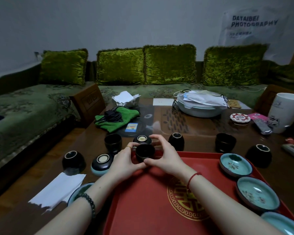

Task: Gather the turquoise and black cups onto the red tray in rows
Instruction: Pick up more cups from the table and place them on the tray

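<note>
A red tray (153,209) with a gold emblem lies in front of me. Both hands cup an upright black cup (144,152) at the tray's far left corner: my left hand (126,160) on its left side, my right hand (165,155) on its right. Three turquoise cups (235,164) (257,194) (282,223) line the tray's right edge. Off the tray stand black cups, some upside down (73,162) (176,141) (259,155) (142,139), others upright (113,143) (225,142). An upturned turquoise cup (102,164) sits left of my hands. Another turquoise cup (78,192) is partly hidden by my left forearm.
The wooden table (199,131) also bears a white paper (58,189), a green cloth with a black cable (115,118), a blue card (131,128), a covered grey dish (200,106), a white mug (285,112) and remotes (261,126). A green sofa (143,68) stands behind.
</note>
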{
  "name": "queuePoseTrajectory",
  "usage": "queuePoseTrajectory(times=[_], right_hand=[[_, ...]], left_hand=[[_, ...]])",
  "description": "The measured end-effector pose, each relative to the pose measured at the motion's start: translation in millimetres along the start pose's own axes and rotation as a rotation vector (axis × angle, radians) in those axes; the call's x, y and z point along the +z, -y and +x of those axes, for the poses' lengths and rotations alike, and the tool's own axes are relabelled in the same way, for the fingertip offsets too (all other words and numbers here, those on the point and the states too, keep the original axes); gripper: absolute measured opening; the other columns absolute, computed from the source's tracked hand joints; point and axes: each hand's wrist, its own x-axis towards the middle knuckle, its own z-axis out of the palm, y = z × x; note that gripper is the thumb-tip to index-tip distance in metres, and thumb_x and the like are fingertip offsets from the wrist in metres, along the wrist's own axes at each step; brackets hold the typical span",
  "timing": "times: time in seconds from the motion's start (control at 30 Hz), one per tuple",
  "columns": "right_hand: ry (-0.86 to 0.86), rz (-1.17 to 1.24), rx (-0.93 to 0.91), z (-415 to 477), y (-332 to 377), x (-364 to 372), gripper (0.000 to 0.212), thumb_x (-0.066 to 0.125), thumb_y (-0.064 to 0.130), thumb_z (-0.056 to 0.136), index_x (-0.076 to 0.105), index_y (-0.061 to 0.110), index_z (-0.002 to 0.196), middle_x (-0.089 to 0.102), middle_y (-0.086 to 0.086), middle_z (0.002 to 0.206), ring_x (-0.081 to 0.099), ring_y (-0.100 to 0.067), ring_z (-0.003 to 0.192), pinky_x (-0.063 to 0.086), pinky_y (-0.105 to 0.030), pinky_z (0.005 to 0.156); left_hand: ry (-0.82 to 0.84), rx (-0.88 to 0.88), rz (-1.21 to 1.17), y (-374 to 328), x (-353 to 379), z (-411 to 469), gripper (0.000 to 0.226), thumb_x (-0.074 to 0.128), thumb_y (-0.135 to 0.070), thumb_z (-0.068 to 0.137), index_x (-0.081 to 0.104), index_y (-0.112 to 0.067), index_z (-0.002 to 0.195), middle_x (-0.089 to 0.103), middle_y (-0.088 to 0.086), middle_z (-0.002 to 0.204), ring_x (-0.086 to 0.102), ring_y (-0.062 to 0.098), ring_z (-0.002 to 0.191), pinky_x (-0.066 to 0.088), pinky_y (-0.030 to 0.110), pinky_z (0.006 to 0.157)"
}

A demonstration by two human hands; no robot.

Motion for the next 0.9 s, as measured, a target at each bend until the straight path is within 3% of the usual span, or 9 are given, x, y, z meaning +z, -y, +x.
queuePoseTrajectory(times=[0.17, 0.33, 0.47, 0.6, 0.73, 0.8, 0.9], right_hand=[[0.002, 0.001, 0.016, -2.0, -2.6, 3.9, 0.069, 0.078, 0.013, 0.062, 0.045, 0.025, 0.121, 0.058, 0.001, 0.105, 0.057, -0.013, 0.103, 0.045, -0.029, 0.096], [0.023, -0.018, 0.019, -1.9, -3.1, 3.7, 0.069, 0.078, 0.013, 0.062, 0.044, 0.023, 0.122, 0.058, -0.001, 0.11, 0.055, -0.013, 0.107, 0.043, -0.028, 0.099], [0.017, -0.065, -0.038, -3.3, 2.7, -1.0, 0.069, 0.079, 0.013, 0.062, 0.044, 0.021, 0.121, 0.055, 0.001, 0.114, 0.051, -0.01, 0.11, 0.035, -0.006, 0.092], [0.007, -0.11, -0.134, -10.9, 18.4, -5.5, 0.069, 0.08, 0.016, 0.061, 0.045, 0.023, 0.121, 0.054, -0.005, 0.12, 0.05, -0.014, 0.113, 0.037, -0.023, 0.101], [0.022, -0.132, -0.219, -22.9, 40.2, -3.3, 0.07, 0.08, 0.02, 0.063, 0.044, 0.024, 0.122, 0.051, 0.001, 0.122, 0.048, -0.006, 0.112, 0.032, -0.011, 0.099], [0.062, -0.135, -0.26, -28.9, 52.4, 2.2, 0.071, 0.08, 0.021, 0.064, 0.043, 0.023, 0.124, 0.051, 0.0, 0.122, 0.048, -0.007, 0.113, 0.033, -0.014, 0.1], [0.138, -0.136, -0.286, -37.8, 67.7, 16.0, 0.074, 0.08, 0.026, 0.065, 0.041, 0.024, 0.127, 0.049, 0.0, 0.126, 0.046, -0.009, 0.118, 0.034, -0.021, 0.103]], left_hand=[[0.001, -0.013, 0.007, 1.2, 1.7, -1.5, 0.063, 0.078, -0.035, 0.063, 0.046, -0.022, 0.116, 0.064, -0.001, 0.114, 0.057, 0.016, 0.11, 0.042, 0.039, 0.099], [0.028, -0.025, 0.003, 0.5, -2.0, -4.4, 0.07, 0.078, -0.036, 0.064, 0.043, -0.023, 0.124, 0.06, 0.001, 0.122, 0.053, 0.017, 0.116, 0.039, 0.035, 0.102], [0.021, -0.008, -0.048, -2.1, -15.0, -12.0, 0.074, 0.079, -0.031, 0.065, 0.042, -0.021, 0.128, 0.056, 0.002, 0.128, 0.05, 0.011, 0.12, 0.035, 0.025, 0.105], [-0.02, -0.009, -0.1, -4.9, -39.7, -27.3, 0.068, 0.077, -0.032, 0.068, 0.043, -0.024, 0.127, 0.055, -0.003, 0.124, 0.048, 0.005, 0.116, 0.031, 0.016, 0.097], [-0.065, -0.005, -0.136, -5.0, -71.3, -49.5, 0.06, 0.073, -0.031, 0.071, 0.045, -0.027, 0.124, 0.057, -0.005, 0.12, 0.051, 0.003, 0.113, 0.035, 0.015, 0.096], [-0.096, -0.003, -0.119, -2.6, -86.3, -62.1, 0.058, 0.072, -0.031, 0.073, 0.045, -0.028, 0.124, 0.057, -0.007, 0.119, 0.05, 0.002, 0.112, 0.035, 0.005, 0.088], [-0.119, -0.036, -0.086, 5.0, -105.1, -81.8, 0.059, 0.07, -0.034, 0.074, 0.043, -0.03, 0.126, 0.053, -0.01, 0.121, 0.046, 0.003, 0.116, 0.032, 0.013, 0.092]])
